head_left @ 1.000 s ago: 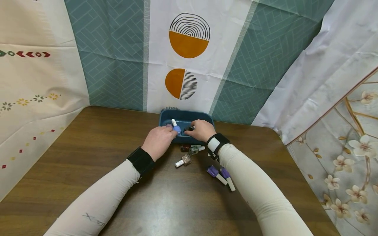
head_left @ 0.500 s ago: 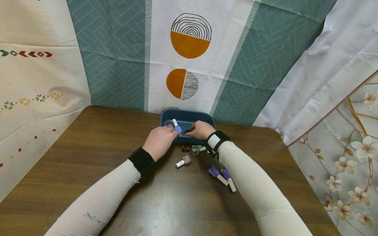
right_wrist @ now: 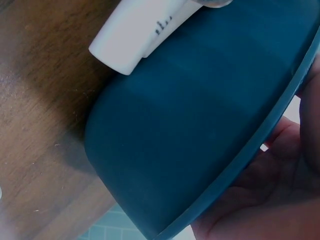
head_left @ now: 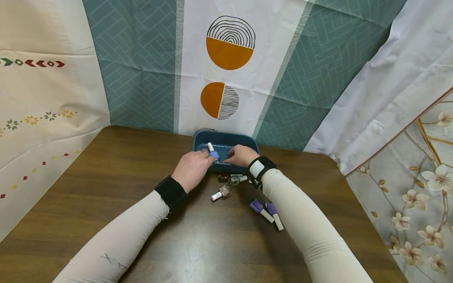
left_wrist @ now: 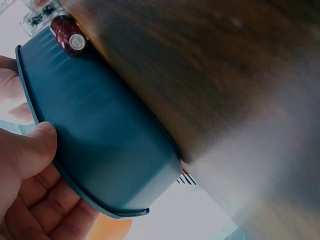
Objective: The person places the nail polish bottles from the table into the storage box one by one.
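A dark teal tub stands at the back of the table. My left hand grips its front left rim, thumb over the edge in the left wrist view, fingers reaching inside. Beside those fingers a periwinkle nail polish bottle leans with its white cap up, and a mauve bottle lies at its left. My right hand reaches over the front rim into the tub's right half, fingers bent down. In the right wrist view the tub wall hides its fingertips, so I cannot tell whether they still hold a bottle.
In front of the tub lie a dark red nail polish bottle, a clear one with dark flecks and a glittery brown one. Two purple bottles lie by the right forearm. Patterned cloth hangs behind the table.
My right fingers have sunk slightly lower in the tub, and the dark nail polish bottle seen at their tips is now out of sight. The left hand has stayed at the rim.
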A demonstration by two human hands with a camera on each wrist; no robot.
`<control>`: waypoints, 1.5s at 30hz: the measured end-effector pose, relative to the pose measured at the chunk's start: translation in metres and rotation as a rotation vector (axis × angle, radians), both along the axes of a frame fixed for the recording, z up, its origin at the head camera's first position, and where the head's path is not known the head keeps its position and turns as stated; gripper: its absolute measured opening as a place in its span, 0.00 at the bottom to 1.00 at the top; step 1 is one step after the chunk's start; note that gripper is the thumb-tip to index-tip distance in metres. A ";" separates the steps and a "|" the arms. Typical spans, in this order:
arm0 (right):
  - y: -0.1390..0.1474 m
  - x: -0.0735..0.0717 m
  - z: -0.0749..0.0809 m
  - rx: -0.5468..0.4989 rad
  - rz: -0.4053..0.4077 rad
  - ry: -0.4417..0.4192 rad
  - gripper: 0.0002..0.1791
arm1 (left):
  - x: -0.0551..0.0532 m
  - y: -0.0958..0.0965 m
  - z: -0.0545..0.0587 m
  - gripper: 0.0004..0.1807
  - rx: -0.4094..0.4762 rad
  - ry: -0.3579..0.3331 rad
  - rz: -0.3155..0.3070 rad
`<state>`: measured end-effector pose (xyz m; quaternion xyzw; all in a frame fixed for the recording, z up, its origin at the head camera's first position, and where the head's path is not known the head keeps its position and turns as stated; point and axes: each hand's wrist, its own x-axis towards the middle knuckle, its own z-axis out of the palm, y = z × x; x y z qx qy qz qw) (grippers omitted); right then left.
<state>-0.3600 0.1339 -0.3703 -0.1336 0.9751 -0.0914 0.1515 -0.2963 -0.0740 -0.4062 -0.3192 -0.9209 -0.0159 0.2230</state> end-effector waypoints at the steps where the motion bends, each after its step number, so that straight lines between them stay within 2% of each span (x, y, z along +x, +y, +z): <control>1: 0.000 0.000 0.000 0.001 -0.001 -0.002 0.25 | 0.000 0.000 0.000 0.15 -0.003 -0.001 0.000; 17: 0.003 -0.002 -0.005 -0.029 -0.012 0.010 0.28 | 0.002 0.001 0.003 0.17 -0.010 -0.019 0.009; 21: 0.003 0.003 -0.003 -0.054 -0.009 0.046 0.28 | 0.001 0.001 0.002 0.17 -0.015 -0.012 0.007; 31: 0.005 0.015 0.003 -0.076 -0.027 0.229 0.31 | 0.000 0.001 0.001 0.17 -0.004 -0.012 -0.003; 37: 0.014 0.027 0.012 -0.086 -0.034 0.280 0.34 | -0.001 0.001 0.002 0.17 0.008 -0.013 -0.010; 45: 0.030 0.042 0.014 -0.101 0.030 0.309 0.40 | -0.002 0.001 0.001 0.17 0.030 -0.033 -0.006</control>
